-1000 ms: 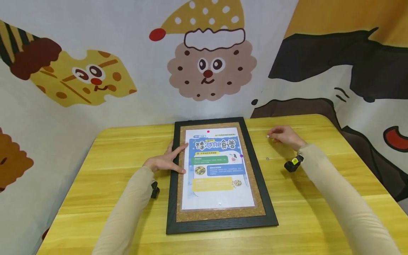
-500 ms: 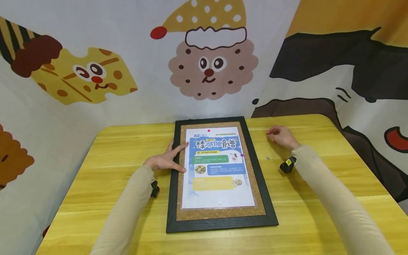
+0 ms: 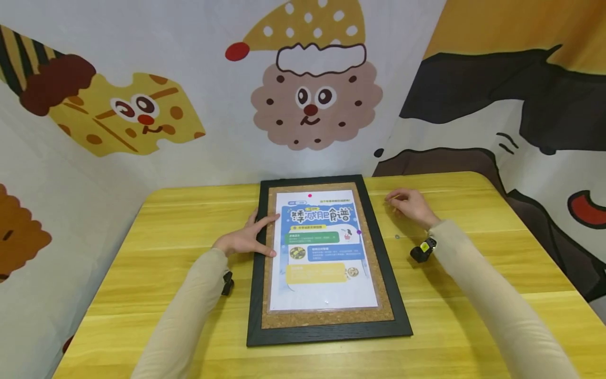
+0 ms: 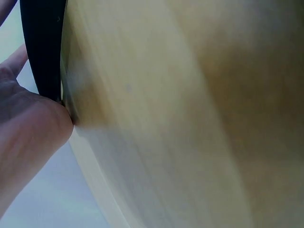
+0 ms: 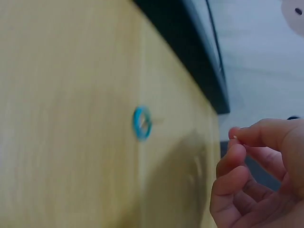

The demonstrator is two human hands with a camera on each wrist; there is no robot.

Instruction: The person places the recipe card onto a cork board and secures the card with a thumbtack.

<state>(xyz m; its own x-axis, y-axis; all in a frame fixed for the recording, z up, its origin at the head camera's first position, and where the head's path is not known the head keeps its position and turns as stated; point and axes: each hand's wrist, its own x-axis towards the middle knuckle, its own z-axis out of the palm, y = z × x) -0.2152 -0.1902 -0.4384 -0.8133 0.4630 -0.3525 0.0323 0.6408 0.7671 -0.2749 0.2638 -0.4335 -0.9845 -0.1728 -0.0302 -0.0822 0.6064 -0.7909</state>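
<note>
A black-framed corkboard (image 3: 326,319) lies on the table with a printed poster (image 3: 303,296) on it. A red thumbtack (image 3: 310,196) sits at the poster's top and a purple thumbtack (image 3: 359,232) at its right edge. My left hand (image 3: 246,239) rests on the left side of the frame, fingers spread, with two fingertips over the poster's edge. To the right of the board, my right hand (image 3: 411,205) pinches a tiny pale thumbtack (image 5: 235,137), mostly hidden between thumb and finger. Below this hand lies a blue thumbtack (image 5: 142,122) on the tabletop.
The wooden table (image 3: 156,273) carries the board at its middle, and its far edge meets a wall hanging (image 3: 213,168) with cartoon pictures. A pale thumbtack (image 3: 326,302) is near the poster's bottom edge.
My right hand has moved left toward the board's right edge, still pinching the small thumbtack. My left hand and the board have stayed in place.
</note>
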